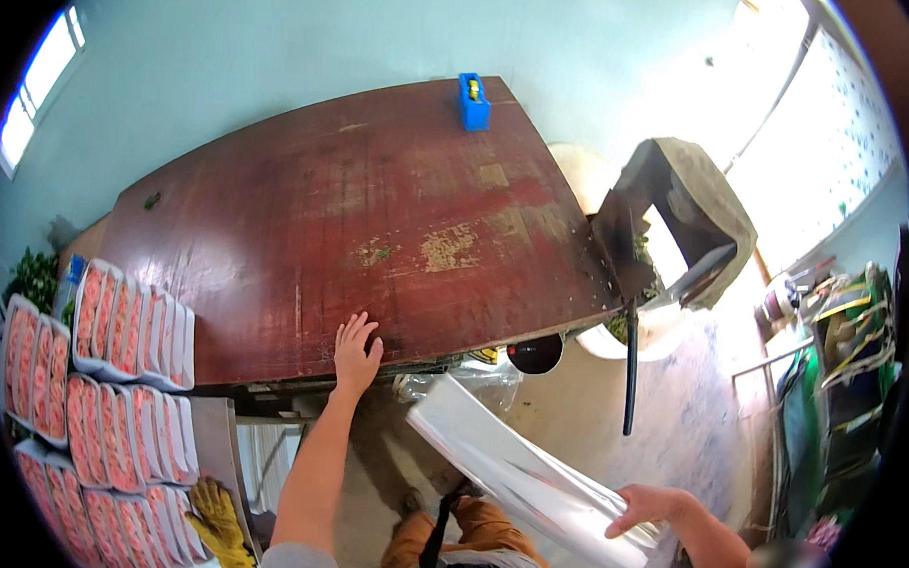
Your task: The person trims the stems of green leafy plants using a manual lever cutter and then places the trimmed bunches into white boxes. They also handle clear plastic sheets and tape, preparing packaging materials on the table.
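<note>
My left hand [354,353] lies with its fingers spread on the near edge of a worn red-brown wooden table [307,209]. Nothing is in it. At the lower right, my right hand [657,506] grips a long, shiny stack of clear plastic sheets [528,467]. The stack slants from that hand up toward the table's front edge, and its far end sits apart from my left hand. The thumb lies on top; the other fingers are mostly hidden under the plastic.
White packs with pink contents [108,322] are stacked at the left, beside a yellow work glove [221,526]. A blue tape dispenser [473,102] stands at the table's far end. A brown hood-like cover [692,207] with a black pole [630,380] juts out right of the table.
</note>
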Available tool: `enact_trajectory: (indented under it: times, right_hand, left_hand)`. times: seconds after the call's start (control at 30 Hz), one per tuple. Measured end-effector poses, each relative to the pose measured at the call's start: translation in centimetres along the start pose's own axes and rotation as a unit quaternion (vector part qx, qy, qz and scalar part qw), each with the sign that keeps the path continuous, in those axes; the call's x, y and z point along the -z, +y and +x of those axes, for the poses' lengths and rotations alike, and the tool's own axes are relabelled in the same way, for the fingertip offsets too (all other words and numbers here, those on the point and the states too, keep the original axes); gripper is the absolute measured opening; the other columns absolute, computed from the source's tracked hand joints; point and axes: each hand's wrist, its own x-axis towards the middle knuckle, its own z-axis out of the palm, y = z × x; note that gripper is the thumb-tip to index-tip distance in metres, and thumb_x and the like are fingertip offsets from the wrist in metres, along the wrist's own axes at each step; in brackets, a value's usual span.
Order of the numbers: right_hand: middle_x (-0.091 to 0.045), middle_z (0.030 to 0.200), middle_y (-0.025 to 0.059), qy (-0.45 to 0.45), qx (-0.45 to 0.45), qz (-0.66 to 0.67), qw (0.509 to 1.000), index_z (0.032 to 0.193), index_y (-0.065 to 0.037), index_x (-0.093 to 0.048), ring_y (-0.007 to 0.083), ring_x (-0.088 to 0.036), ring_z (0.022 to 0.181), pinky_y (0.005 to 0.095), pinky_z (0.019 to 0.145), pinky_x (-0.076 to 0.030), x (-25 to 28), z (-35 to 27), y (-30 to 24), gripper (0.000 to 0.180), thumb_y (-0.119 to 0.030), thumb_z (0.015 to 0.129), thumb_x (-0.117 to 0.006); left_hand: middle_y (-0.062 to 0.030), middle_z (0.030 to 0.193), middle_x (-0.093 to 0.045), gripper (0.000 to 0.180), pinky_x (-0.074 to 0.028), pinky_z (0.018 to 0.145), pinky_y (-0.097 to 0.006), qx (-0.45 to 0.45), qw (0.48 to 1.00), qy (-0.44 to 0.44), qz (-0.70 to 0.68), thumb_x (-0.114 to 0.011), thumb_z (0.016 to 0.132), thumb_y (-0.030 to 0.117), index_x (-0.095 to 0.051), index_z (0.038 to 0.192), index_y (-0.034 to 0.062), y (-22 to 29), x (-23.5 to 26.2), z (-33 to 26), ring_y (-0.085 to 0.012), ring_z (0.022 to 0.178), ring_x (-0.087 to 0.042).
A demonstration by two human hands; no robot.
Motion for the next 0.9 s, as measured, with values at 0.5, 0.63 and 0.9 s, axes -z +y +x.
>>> enact_trajectory:
  times: [0.5, 0.63, 0.9]
  right_hand:
    - [-0.069, 0.106, 0.0098, 0.144, 0.316, 0.114, 0.931, 0.118, 0.003, -0.064, 0.0153, -0.063, 0.098, 0.0335, 0.087, -0.051, -1.2, 24.9, -31.3, 0.059, -0.034, 0.076, -0.084]
    - [-0.068, 0.109, 0.0071, 0.11, 0.309, 0.172, 0.929, 0.122, 0.002, -0.062, 0.0148, -0.062, 0.099, 0.0325, 0.09, -0.05, 0.9, 26.1, -34.6, 0.06, -0.027, 0.076, -0.087]
    - [-0.061, 0.118, 0.0073, 0.029, 0.319, 0.323, 0.891, 0.142, -0.004, -0.042, 0.0164, -0.061, 0.105, 0.0362, 0.086, -0.056, 3.9, 26.6, -40.9, 0.056, -0.032, 0.098, -0.063]
  left_hand:
    - [-0.0104, 0.119, -0.063, 0.045, -0.054, 0.092, -0.046, 0.38, 0.592, -0.037, -0.71, -0.069, 0.093, 0.017, -0.05, 0.132, 0.0052, -0.8, 4.4, 8.8, -0.0251, 0.107, -0.063]
    - [-0.009, 0.114, -0.066, 0.046, -0.056, 0.091, -0.044, 0.359, 0.573, -0.027, -0.736, -0.071, 0.09, 0.015, -0.052, 0.131, 0.0052, -3.2, 3.4, 11.0, -0.025, 0.103, -0.065]
    - [-0.0092, 0.118, -0.066, 0.057, -0.055, 0.091, -0.037, 0.267, 0.551, -0.251, -0.75, -0.075, 0.084, 0.022, -0.053, 0.134, 0.0036, -6.0, 5.8, 17.5, -0.0201, 0.104, -0.066]
